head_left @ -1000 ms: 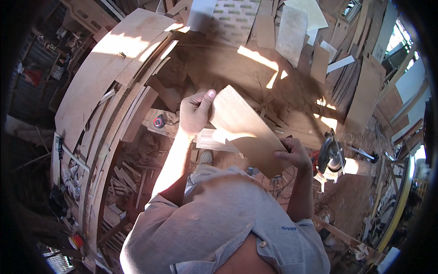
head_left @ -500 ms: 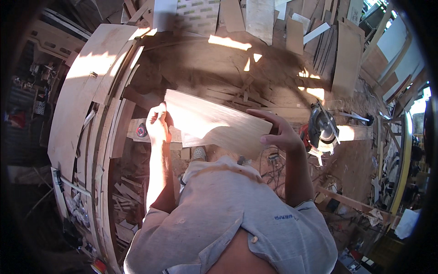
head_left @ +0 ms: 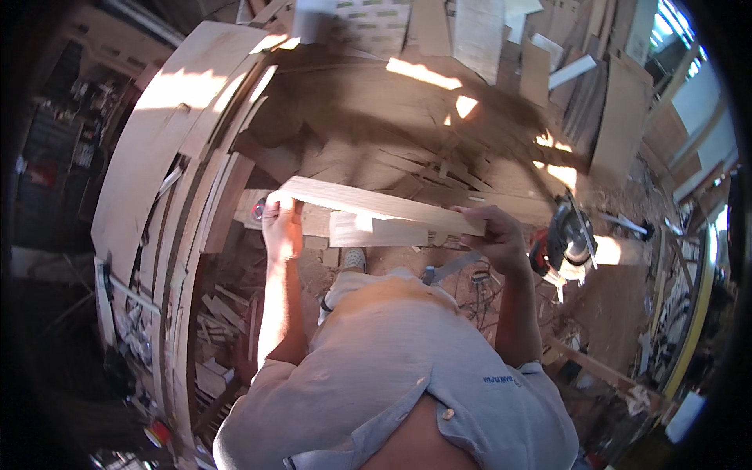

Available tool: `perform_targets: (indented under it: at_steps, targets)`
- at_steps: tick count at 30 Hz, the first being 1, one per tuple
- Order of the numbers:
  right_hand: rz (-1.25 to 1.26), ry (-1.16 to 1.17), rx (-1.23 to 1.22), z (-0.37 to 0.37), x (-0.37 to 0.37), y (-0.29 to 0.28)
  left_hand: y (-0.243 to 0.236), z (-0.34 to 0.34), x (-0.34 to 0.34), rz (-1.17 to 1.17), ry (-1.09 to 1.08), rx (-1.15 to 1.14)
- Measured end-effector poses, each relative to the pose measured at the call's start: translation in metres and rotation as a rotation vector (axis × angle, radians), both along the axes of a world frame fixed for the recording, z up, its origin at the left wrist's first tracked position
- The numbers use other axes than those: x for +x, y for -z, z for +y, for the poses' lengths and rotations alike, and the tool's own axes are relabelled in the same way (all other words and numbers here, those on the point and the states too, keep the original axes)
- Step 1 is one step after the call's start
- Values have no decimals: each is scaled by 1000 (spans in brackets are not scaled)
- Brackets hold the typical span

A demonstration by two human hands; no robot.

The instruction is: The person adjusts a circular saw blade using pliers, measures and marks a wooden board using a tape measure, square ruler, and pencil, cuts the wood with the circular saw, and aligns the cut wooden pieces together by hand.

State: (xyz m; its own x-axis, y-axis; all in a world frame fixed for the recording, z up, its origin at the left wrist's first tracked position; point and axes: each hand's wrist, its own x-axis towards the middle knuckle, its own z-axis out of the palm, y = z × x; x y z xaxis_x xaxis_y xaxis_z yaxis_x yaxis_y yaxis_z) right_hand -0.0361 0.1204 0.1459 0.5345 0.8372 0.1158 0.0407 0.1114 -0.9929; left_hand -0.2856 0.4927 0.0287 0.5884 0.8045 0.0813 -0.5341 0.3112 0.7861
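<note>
A pale wooden board (head_left: pixel 376 204) is held across in front of me, tilted so that it looks narrow. My left hand (head_left: pixel 280 227) is closed on its left end and my right hand (head_left: pixel 497 235) grips its right end. Below and behind it lies a shorter pale piece of wood (head_left: pixel 352 231). A small red-and-black tape measure (head_left: pixel 258 210) is just left of my left hand, partly hidden by it. To the right of my right hand stands a circular saw (head_left: pixel 568 239) with a red body.
Stacked sheets and long planks (head_left: pixel 157 172) run along the left. Leaning panels and offcuts (head_left: pixel 478 39) fill the back and upper right. Scraps (head_left: pixel 223 313) litter the floor. Cables (head_left: pixel 482 294) lie below the right hand, and a yellow rail (head_left: pixel 689 313) is at the far right.
The board has swung from a diagonal to nearly crosswise and tipped, so its broad face now looks narrow. My left hand has moved left and down; my right hand has moved slightly up.
</note>
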Motion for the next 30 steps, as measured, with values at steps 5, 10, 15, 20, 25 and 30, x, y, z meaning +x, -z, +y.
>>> perform_targets:
  at_steps: [5, 10, 15, 20, 25, 30]
  targets:
    - [155, 149, -110, -9, 15, 42, -27, -23, 2, 456, -72, 206]
    - [421, 316, -264, 5, 27, 113, 4, -34, -7, 770, 60, 210]
    - [288, 402, -342, 20, 24, 208, 89, -36, -22, 982, 163, 108]
    - [32, 368, -594, 47, 10, 239, 138, -32, -33, 989, 195, 16]
    - [-305, 510, -681, 49, -3, 289, 159, -21, -32, 1033, 218, 3]
    - [-420, 564, -775, 55, -24, 290, 159, 1, -36, 1014, 263, -8]
